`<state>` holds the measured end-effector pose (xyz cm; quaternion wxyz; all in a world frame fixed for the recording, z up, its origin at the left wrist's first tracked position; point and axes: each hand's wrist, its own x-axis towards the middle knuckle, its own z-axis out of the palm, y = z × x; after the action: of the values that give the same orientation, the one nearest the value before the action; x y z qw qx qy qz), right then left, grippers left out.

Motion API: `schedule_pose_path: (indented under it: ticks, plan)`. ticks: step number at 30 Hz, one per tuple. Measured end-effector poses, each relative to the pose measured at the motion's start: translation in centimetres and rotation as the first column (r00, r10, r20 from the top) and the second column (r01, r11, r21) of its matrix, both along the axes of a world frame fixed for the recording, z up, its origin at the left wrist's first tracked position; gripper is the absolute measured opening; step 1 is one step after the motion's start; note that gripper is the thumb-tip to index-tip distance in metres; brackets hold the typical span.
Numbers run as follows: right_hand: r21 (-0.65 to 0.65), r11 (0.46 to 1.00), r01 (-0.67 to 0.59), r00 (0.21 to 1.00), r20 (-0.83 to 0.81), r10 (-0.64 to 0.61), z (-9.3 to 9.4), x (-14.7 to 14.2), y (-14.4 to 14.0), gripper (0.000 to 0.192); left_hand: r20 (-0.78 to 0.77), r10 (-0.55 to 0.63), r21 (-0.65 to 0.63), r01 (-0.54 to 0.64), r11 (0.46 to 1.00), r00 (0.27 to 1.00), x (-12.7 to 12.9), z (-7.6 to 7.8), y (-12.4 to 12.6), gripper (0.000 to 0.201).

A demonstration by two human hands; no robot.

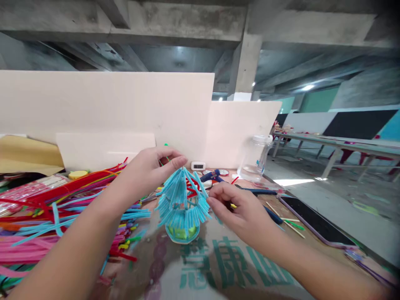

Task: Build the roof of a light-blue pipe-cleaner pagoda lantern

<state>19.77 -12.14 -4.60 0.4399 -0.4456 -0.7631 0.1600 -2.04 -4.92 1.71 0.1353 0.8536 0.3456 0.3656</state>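
Pipe cleaners [31, 250] in many colours are heaped at the left of the bench [134, 279]. The peak of the blue model [183, 208] is pinched by the left hand [158, 164]. The model is stood upright on the bench at the middle, between the hands, with red strips seen inside it. Behind it a clock [198, 166] and a glue gun [210, 176] are set. The right hand [239, 206] is held with curled fingers at the model's right edge; whether anything is gripped there cannot be told. Farther right, a bottle [253, 162], sticks [293, 228] and a phone [318, 221] are seen.
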Motion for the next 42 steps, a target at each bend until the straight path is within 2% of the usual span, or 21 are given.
schedule_pose_path:
  ticks: [5, 10, 14, 19, 23, 26, 29, 33, 35, 38, 42]
  plan:
    - [-0.004, 0.999, -0.034, 0.999, -0.011, 0.034, 0.2, -0.3, -0.5, 0.019, -0.042, -0.168, -0.141, 0.161, 0.977, 0.985, 1.0, -0.1, -1.6, 0.031]
    - [-0.088, 0.990, -0.111, 0.989, -0.109, 0.101, -0.3, -0.3, -0.2, 0.018, -0.019, -0.182, -0.119, 0.178, 0.977, 0.983, 1.6, -0.3, -2.0, 0.030]
    - [-0.183, 0.968, -0.169, 0.974, -0.179, 0.136, -0.1, -0.3, -0.1, 0.016, 0.065, -0.153, -0.080, 0.157, 0.984, 0.986, 1.4, -0.2, -2.0, 0.033]
    - [-0.199, 0.951, -0.235, 0.954, -0.236, 0.187, 0.4, -0.2, -0.5, 0.019, 0.197, -0.161, -0.065, 0.177, 0.982, 0.967, 1.9, -0.5, -2.2, 0.031]
    - [-0.155, 0.954, -0.256, 0.950, -0.224, 0.218, 1.0, 0.9, -0.1, 0.027, 0.413, -0.173, -0.044, 0.210, 0.977, 0.894, 2.1, -0.4, -2.4, 0.022]
    - [-0.140, 0.976, -0.168, 0.973, -0.180, 0.142, 1.6, 2.5, 1.0, 0.028, 0.519, -0.173, -0.013, 0.210, 0.978, 0.837, 1.3, -0.1, -1.8, 0.016]
    - [-0.113, 0.991, -0.069, 0.994, -0.091, 0.059, 2.0, 4.1, 2.1, 0.028, 0.470, -0.109, -0.044, 0.147, 0.988, 0.876, 0.0, 0.3, -0.9, 0.013]
    - [-0.093, 0.996, -0.011, 1.000, -0.026, 0.008, 2.4, 5.1, 2.4, 0.031, 0.418, 0.025, -0.101, 0.019, 0.995, 0.908, -1.2, 0.7, -0.4, 0.018]
    - [-0.074, 0.997, 0.012, 1.000, 0.018, -0.011, 2.5, 5.2, 2.2, 0.031, 0.383, 0.086, -0.061, -0.068, 0.996, 0.920, -1.4, 0.9, -0.5, 0.022]
    - [-0.010, 0.999, 0.043, 0.988, 0.146, -0.041, 2.6, 5.2, 1.8, 0.031, 0.240, 0.118, 0.045, -0.132, 0.990, 0.964, -1.5, 1.1, -0.3, 0.027]
    - [0.083, 0.994, 0.071, 0.915, 0.392, -0.098, 2.5, 5.3, 2.3, 0.030, 0.112, 0.177, 0.110, -0.189, 0.976, 0.978, -1.3, 0.7, 0.4, 0.031]
